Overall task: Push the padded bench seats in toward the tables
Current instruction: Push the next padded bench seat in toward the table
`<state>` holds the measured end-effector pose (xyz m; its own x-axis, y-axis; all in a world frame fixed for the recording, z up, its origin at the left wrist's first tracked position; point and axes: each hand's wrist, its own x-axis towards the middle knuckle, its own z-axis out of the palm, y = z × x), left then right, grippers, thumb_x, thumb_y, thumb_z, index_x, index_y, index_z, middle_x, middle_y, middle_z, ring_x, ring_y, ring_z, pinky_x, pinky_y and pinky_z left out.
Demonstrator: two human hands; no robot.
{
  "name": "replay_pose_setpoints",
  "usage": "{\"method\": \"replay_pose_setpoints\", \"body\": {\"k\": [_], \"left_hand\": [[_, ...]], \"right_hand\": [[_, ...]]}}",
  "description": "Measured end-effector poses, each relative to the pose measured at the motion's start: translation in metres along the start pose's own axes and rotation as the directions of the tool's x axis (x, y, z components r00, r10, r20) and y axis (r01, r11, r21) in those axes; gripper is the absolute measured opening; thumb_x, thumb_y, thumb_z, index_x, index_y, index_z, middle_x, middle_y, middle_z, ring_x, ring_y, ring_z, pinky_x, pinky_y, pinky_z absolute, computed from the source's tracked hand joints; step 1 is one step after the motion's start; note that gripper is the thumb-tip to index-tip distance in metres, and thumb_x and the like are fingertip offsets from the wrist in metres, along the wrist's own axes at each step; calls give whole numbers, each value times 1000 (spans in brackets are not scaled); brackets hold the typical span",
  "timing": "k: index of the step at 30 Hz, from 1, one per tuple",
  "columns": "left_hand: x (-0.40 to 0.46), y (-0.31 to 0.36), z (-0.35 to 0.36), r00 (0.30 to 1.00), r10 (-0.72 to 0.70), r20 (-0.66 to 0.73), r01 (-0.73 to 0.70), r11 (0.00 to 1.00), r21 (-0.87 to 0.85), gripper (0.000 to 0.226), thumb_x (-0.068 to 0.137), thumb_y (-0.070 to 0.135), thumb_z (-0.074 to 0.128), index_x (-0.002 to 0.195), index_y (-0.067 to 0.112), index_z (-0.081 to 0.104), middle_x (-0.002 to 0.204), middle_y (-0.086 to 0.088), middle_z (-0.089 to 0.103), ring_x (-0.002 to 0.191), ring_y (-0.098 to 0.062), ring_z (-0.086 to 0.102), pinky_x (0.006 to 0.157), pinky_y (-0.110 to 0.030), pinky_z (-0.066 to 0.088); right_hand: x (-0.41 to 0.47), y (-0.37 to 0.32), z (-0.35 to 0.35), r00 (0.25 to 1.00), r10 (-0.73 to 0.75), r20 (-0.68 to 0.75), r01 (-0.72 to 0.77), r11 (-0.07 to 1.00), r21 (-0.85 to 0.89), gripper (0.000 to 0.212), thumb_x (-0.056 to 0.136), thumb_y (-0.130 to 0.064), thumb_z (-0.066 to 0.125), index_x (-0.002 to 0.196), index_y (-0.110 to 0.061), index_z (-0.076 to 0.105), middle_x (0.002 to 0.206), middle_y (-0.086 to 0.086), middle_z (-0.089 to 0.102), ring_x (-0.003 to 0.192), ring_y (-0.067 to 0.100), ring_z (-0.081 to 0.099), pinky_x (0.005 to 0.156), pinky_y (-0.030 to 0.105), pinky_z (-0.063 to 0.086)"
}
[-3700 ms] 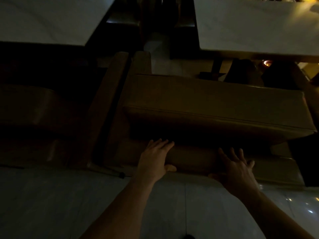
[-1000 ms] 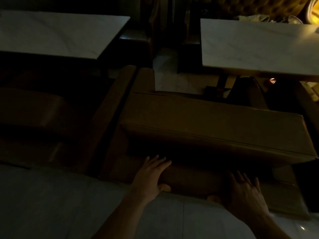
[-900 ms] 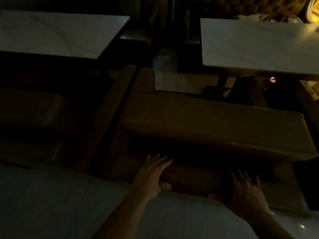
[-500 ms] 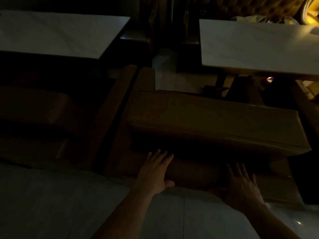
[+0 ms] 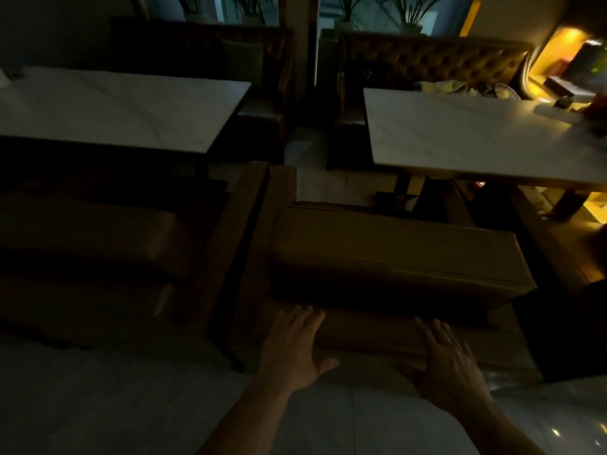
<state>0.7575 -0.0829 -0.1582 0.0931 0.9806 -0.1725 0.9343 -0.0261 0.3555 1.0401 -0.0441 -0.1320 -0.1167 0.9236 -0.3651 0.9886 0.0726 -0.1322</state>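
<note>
Dim restaurant floor [image 5: 98, 405] shows both hands, left hand [image 5: 292, 349] and right hand [image 5: 450, 366], fingers straight and apart, pressing the padded bench [image 5: 394, 257], which sits short of the right worktop [image 5: 460, 133], so pushing seemingly remains.

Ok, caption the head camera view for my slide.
Both hands, left and right, flat against the padded bench facing a marble table.

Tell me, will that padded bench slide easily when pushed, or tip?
The bench looks long, low and boxy, so it will probably slide rather than tip. The floor is glossy tile, which likely helps. Both the left hand and right hand press flat on its back, suggesting it is fairly heavy.
</note>
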Motion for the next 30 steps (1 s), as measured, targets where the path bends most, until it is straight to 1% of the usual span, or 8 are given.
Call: {"method": "replay_pose_setpoints", "body": {"k": [3, 4, 6, 9, 15, 23, 27, 30], "left_hand": [[-5, 10, -29, 1000, 7, 15, -8, 999, 50, 99, 78, 83, 45, 155, 33, 8, 165, 3, 9, 150, -20, 3, 122, -47, 3], [-6, 17, -38, 1000, 15, 21, -17, 998, 67, 99, 78, 84, 44, 155, 33, 6, 165, 3, 8, 150, -21, 3, 122, -48, 4], [-7, 34, -54, 999, 30, 29, -32, 995, 91, 100, 78, 84, 43, 155, 34, 5, 165, 3, 6, 150, -22, 2, 122, -49, 5], [-11, 65, -70, 998, 42, 36, -45, 993, 107, 101, 77, 84, 46, 155, 34, 5, 165, 3, 6, 150, -21, 2, 122, -49, 6], [-20, 137, -83, 997, 75, 37, -79, 990, 114, 103, 74, 85, 47, 155, 36, 5, 164, 4, 9, 150, -20, 6, 122, -46, 5], [-4, 314, -46, 990, 136, 37, -140, 982, 130, 102, 74, 85, 47, 154, 38, 5, 164, 5, 10, 150, -20, 9, 121, -46, 8], [5, 412, -16, 978, 205, 29, -207, 972, 110, 102, 73, 87, 45, 155, 38, 7, 163, 5, 14, 149, -19, 11, 121, -46, 11], [14, 481, 9, 966, 256, 44, -260, 961, 99, 101, 74, 85, 46, 155, 37, 8, 163, 4, 15, 149, -20, 13, 121, -46, 13]], "right_hand": [[-17, -10, -19, 999, -7, -35, 7, 1000, -2, 122, 58, -100, 11, 159, -33, -2, 169, 5, 0, 155, 27, 0, 125, 49, 12], [-22, -12, -25, 999, -11, -46, 12, 1000, 5, 123, 58, -101, 12, 159, -33, 0, 169, 5, 2, 155, 27, 1, 124, 49, 12], [-32, -12, -38, 998, -19, -54, 19, 1000, 12, 113, 71, -95, 30, 159, -32, 2, 169, 5, 2, 155, 28, 1, 124, 50, 11], [-49, -3, -55, 998, -44, -45, 43, 999, -29, 103, 84, -71, 59, 160, -32, 1, 169, 5, 0, 155, 28, -1, 125, 51, 9], [-91, 49, -92, 994, -69, -80, 73, 996, 44, 101, 85, -61, 62, 160, -30, 2, 169, 7, -1, 155, 30, 1, 124, 50, 9], [-146, 217, -124, 980, -2, -200, 27, 992, 121, 96, 88, -42, 67, 159, -33, 3, 168, 9, 1, 155, 31, 3, 123, 52, 12], [-168, 315, -136, 967, 86, -238, -45, 984, 172, 99, 85, -72, 57, 159, -32, 6, 168, 8, 4, 154, 30, 6, 124, 51, 15], [-178, 387, -141, 957, 152, -248, -106, 976, 190, 101, 82, -76, 55, 159, -31, 9, 168, 9, 7, 154, 30, 9, 123, 51, 20]]}}
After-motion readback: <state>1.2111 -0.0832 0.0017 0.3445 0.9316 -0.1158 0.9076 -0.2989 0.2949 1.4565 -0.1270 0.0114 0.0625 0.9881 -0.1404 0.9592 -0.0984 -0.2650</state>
